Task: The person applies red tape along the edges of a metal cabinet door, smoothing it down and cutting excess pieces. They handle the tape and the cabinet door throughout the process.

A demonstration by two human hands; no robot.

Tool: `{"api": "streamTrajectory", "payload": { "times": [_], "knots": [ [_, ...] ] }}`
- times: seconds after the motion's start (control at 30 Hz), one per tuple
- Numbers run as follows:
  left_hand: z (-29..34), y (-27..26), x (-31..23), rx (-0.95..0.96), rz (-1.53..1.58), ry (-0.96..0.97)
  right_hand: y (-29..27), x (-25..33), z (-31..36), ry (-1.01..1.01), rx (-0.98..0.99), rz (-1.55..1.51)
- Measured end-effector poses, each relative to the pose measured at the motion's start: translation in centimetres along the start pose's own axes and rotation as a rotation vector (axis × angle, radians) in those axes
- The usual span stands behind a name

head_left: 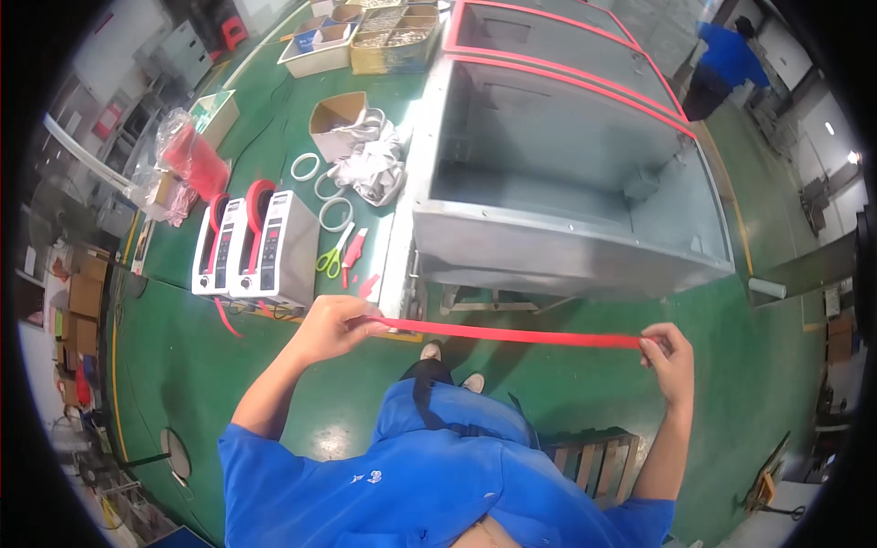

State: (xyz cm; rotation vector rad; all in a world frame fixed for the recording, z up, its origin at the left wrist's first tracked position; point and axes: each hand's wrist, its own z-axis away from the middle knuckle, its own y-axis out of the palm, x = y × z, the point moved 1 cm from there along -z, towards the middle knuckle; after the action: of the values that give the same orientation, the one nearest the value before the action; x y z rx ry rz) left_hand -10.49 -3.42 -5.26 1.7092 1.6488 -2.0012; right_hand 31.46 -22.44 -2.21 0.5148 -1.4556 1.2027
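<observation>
A strip of red tape (512, 335) stretches almost level between my two hands, in front of a grey metal cabinet (557, 247). My left hand (333, 326) pinches one end near the corner of the green table. Out to the right, my right hand (668, 356) grips the other end between thumb and fingers. The cabinet's nearest compartment faces up with its near edge bare metal, while red tape lines the rims of the compartments farther back. Two white tape dispensers (283, 242) loaded with red tape rolls stand left of my left hand.
Green-handled scissors (332, 259), a red-handled tool (353, 254) and empty tape rings (336, 215) lie on the table (274, 119). Behind them are white cloths (370, 164) and parts bins (393, 53). A wooden pallet (598, 461) is low at right. Another person (728, 59) stands far right.
</observation>
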Motion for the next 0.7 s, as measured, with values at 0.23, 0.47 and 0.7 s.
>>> {"api": "streamTrajectory", "payload": {
  "times": [0.23, 0.47, 0.7],
  "knots": [
    [-3.3, -3.1, 1.9, -0.005, -0.035, 0.09, 0.1, -0.8, -0.9, 0.045, -0.155, -0.042],
    [-5.2, -3.7, 4.1, -0.044, -0.112, 0.136, -0.1, -1.1, -1.7, 0.04, -0.228, -0.037],
    [-6.6, -4.0, 3.3, -0.103, -0.17, 0.06, -3.2, -0.7, -2.4, 0.033, -0.299, -0.03]
  ]
}}
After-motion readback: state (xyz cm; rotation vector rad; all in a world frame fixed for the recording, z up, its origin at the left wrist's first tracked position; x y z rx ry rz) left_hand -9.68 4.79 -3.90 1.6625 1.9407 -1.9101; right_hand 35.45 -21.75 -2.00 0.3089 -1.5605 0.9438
